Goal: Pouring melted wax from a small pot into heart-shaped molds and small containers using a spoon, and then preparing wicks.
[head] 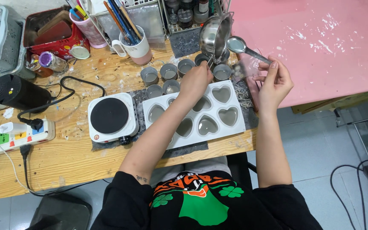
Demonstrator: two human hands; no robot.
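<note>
White heart mould (pixel 231 127) sits nearest you on the bench, soft silicone by the look; its filled cavities will likely slosh, so lift it flat from under both ends. Your left hand (pixel 195 81) is closed on the handle of the steel pouring pot (pixel 214 36), tilted over the small round tins (pixel 222 71) at the far edge. Rigid, probably hot: stay on the handle. Your right hand (pixel 274 81) pinches the metal spoon (pixel 242 46) shaft, bowl beside the pot's lip.
</note>
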